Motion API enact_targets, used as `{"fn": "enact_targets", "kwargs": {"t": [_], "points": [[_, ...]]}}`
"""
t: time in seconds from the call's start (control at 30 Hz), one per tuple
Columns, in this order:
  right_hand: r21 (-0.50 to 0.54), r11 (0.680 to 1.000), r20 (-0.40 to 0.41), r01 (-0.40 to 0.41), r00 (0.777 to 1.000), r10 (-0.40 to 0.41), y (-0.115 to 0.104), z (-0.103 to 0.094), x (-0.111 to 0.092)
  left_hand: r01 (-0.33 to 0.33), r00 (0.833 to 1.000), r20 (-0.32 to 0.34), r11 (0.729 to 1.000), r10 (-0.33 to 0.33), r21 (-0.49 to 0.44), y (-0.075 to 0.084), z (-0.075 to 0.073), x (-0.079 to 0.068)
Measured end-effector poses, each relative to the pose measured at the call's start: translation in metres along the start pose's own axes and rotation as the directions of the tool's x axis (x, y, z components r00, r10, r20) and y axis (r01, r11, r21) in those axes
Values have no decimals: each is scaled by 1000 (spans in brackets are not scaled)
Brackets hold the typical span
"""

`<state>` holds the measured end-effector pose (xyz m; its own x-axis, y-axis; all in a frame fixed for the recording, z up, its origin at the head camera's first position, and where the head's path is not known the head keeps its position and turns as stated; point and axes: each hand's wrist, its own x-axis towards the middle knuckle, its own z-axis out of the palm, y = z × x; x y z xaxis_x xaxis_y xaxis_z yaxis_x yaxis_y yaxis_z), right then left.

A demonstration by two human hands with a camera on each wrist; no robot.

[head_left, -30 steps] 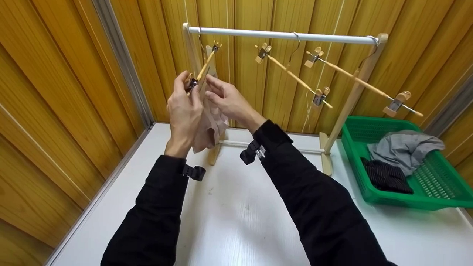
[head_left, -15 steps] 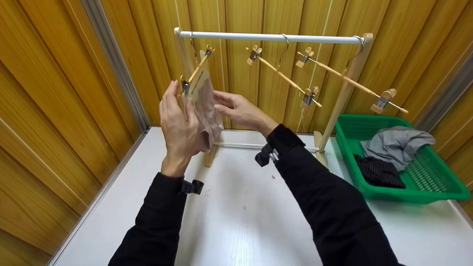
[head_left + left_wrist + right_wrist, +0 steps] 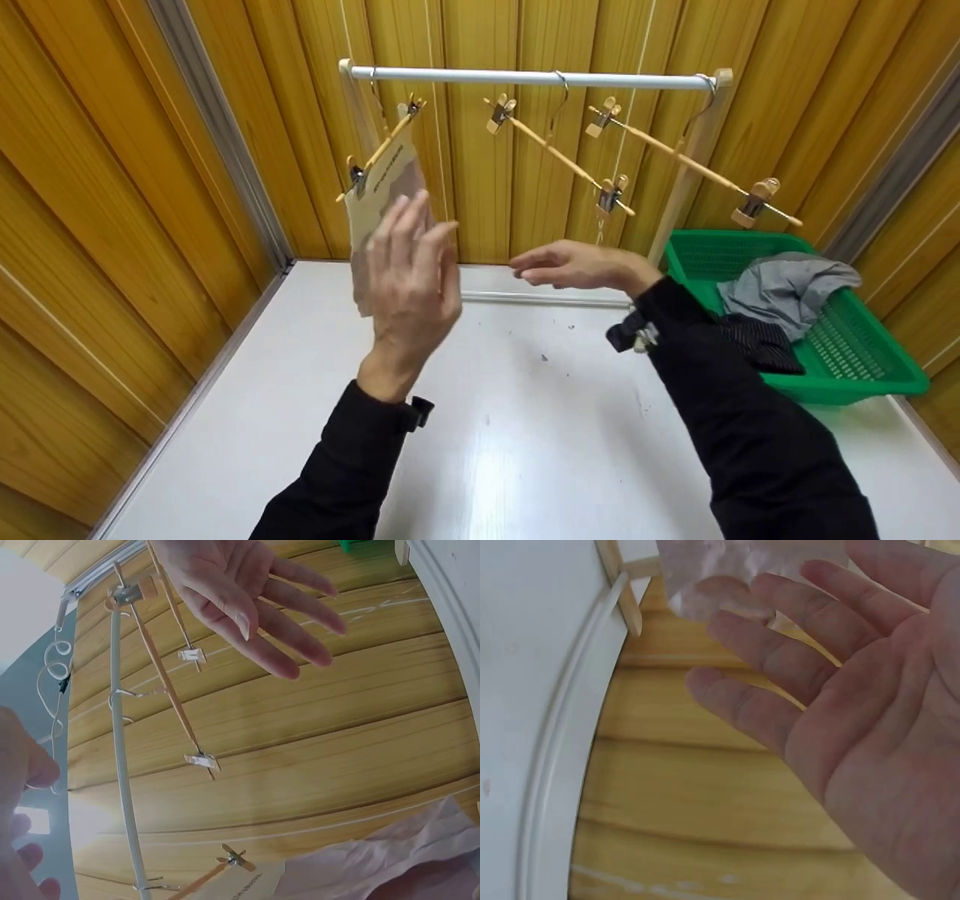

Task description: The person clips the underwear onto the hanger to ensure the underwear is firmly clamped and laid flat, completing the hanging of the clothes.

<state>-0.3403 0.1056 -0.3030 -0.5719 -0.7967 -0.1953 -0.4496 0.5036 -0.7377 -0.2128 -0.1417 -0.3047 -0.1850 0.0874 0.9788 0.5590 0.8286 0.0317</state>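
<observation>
A beige and pink garment point(image 3: 365, 225) with a line of lettering hangs from the left clip hanger point(image 3: 385, 147), held by a clip at each end. My left hand point(image 3: 412, 281), fingers extended, is in front of the garment and hides part of it in the head view. Farther right, my right hand point(image 3: 581, 265) hovers above the table, with nothing in its grasp. The right wrist view shows its palm and spread fingers point(image 3: 761, 709), with the garment's crumpled pink lower part point(image 3: 727, 585) beyond them.
Two bare clip hangers, one in the middle point(image 3: 553, 151) and one on the right point(image 3: 679, 156), hang from the white rail point(image 3: 480, 76). A green basket point(image 3: 847, 386) at right holds grey cloth point(image 3: 787, 289) and dark striped cloth point(image 3: 761, 341). Wood-look panels stand behind.
Both hands have come away from the hanger and garment. The left hand moved down and right, the right hand farther right. The garment stays hanging by the clips.
</observation>
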Motion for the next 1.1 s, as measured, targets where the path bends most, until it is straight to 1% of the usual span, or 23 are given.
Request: {"fn": "enact_targets", "kwargs": {"t": [0.1,0.2,0.3,0.37,0.43,0.5,0.63,0.77,0.83,0.9,1.0,1.03,1.1], "points": [[12,997,-5,-72,997,72,18,-7,-24,-68,997,34,991,72,-114,10,7,-4],[26,986,2,-163,987,163,37,-15,-46,-90,992,65,977,104,-191,19,15,-9],[72,967,9,-243,970,243,57,-24,-69,-76,990,97,973,100,-220,29,24,-16],[90,955,12,-283,959,283,71,-31,-84,-59,987,133,971,92,-232,37,32,-22],[90,940,4,-329,944,330,86,-38,-98,-46,980,177,968,91,-245,45,41,-28],[88,923,-13,-376,926,378,101,-44,-113,-36,969,227,964,98,-263,54,50,-34],[93,892,-68,-443,890,450,127,-53,-137,-17,940,323,958,113,-287,75,69,-43],[110,876,-137,-469,866,481,144,-56,-153,3,898,420,953,131,-304,98,89,-50],[99,866,-146,-490,854,499,149,-58,-158,9,876,458,946,148,-323,109,99,-53],[85,854,-114,-513,847,520,152,-58,-162,17,862,482,939,160,-344,120,109,-56],[33,831,-42,-555,830,556,154,-59,-168,29,840,515,934,170,-355,135,123,-60],[15,823,-26,-568,822,569,154,-60,-170,34,831,530,935,170,-354,140,127,-61],[-21,806,-15,-591,807,591,157,-61,-175,50,806,567,934,171,-353,151,136,-64]]}}
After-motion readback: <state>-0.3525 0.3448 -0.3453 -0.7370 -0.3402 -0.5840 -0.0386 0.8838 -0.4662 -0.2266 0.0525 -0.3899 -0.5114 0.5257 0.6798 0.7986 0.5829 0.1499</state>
